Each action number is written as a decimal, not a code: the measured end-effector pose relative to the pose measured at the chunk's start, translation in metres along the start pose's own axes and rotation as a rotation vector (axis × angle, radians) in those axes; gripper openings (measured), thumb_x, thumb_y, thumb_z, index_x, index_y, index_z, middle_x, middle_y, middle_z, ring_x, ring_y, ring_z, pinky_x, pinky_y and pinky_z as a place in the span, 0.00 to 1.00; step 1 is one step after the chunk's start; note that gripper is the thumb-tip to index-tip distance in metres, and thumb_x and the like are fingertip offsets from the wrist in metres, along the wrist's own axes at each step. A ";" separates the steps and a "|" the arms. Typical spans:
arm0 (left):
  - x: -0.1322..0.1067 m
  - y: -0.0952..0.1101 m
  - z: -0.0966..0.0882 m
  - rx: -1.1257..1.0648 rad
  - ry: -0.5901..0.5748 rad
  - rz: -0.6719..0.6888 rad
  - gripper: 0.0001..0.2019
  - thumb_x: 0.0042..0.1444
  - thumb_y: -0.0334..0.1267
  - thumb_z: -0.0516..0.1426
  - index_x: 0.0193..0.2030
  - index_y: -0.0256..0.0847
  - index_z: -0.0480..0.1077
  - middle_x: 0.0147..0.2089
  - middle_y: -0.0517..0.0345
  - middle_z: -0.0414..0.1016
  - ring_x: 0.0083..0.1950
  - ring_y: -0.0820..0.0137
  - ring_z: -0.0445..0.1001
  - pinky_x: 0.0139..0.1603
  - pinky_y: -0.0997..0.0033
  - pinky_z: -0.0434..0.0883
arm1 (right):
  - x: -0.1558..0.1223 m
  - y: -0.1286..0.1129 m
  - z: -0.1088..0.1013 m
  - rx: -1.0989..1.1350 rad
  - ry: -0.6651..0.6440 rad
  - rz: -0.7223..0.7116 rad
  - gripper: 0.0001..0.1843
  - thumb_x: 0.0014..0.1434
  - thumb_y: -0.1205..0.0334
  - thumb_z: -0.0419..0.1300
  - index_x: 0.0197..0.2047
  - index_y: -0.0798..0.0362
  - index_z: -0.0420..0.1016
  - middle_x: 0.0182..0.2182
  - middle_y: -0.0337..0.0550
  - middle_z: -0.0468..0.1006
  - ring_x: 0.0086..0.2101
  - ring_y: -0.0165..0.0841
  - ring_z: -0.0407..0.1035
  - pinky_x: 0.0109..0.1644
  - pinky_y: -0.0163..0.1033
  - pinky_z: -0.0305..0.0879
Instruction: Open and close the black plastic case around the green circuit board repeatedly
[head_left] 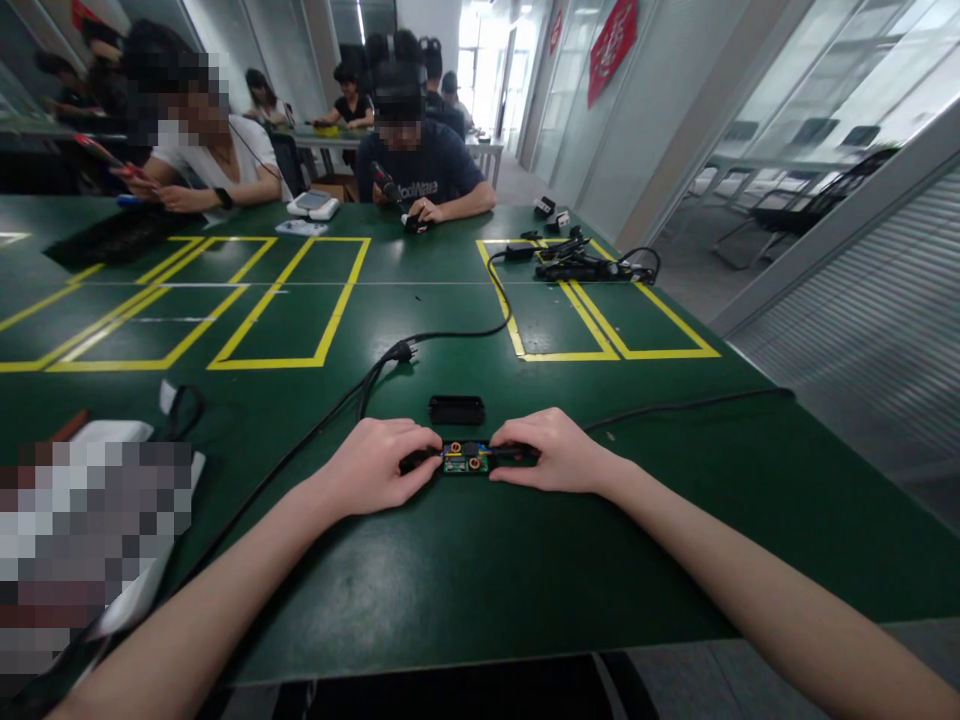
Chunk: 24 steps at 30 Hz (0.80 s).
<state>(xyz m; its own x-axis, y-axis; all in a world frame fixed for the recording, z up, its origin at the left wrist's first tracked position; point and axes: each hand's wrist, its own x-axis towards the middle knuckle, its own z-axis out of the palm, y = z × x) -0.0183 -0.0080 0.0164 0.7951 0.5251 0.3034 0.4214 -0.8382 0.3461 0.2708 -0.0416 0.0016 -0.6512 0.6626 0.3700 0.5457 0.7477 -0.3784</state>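
A small opened power adapter [466, 458] lies on the green table [465, 570], its green circuit board with copper coils showing. My left hand [379, 465] is closed on the adapter's left end, fingers curled around it. My right hand [551, 450] grips the right end the same way. A black plastic cover [456, 408] lies just behind the adapter, apart from both hands. A black cable [675, 406] runs off to the right from under my right hand.
A black power cord with a plug [400, 351] crosses the table toward a pile of black adapters and cables [581, 262]. Yellow tape rectangles [289, 300] mark the tabletop. Two people sit at the far edge. A blurred object lies at the near left.
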 end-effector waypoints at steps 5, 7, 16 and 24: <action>0.001 -0.002 -0.003 -0.016 0.011 0.004 0.07 0.65 0.37 0.56 0.40 0.40 0.75 0.34 0.57 0.78 0.32 0.71 0.76 0.33 0.73 0.67 | 0.001 0.001 0.000 -0.016 0.015 -0.021 0.13 0.66 0.52 0.66 0.45 0.53 0.77 0.34 0.42 0.83 0.31 0.32 0.77 0.35 0.35 0.65; 0.002 -0.002 -0.005 -0.028 0.009 0.003 0.07 0.64 0.36 0.55 0.39 0.40 0.75 0.33 0.58 0.77 0.31 0.72 0.75 0.32 0.73 0.66 | 0.001 0.000 -0.001 -0.010 0.010 -0.021 0.12 0.65 0.53 0.66 0.46 0.53 0.77 0.34 0.43 0.82 0.33 0.33 0.77 0.37 0.36 0.66; 0.003 -0.001 -0.004 -0.040 -0.006 0.007 0.07 0.63 0.34 0.54 0.39 0.39 0.75 0.34 0.58 0.77 0.31 0.72 0.74 0.32 0.73 0.65 | 0.001 -0.001 -0.005 0.068 0.014 0.021 0.08 0.59 0.68 0.58 0.41 0.53 0.77 0.36 0.45 0.81 0.34 0.33 0.75 0.39 0.38 0.71; 0.003 0.004 0.000 -0.018 -0.030 -0.003 0.09 0.64 0.31 0.52 0.35 0.40 0.73 0.33 0.58 0.73 0.32 0.71 0.71 0.33 0.73 0.64 | 0.002 -0.002 -0.005 0.115 0.009 -0.004 0.07 0.62 0.69 0.58 0.40 0.53 0.78 0.36 0.46 0.81 0.35 0.34 0.76 0.40 0.37 0.71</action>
<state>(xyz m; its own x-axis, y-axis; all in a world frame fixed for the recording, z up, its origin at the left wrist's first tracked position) -0.0147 -0.0097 0.0188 0.8067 0.5225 0.2761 0.4160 -0.8339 0.3626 0.2712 -0.0414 0.0070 -0.6484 0.6603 0.3789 0.4784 0.7406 -0.4719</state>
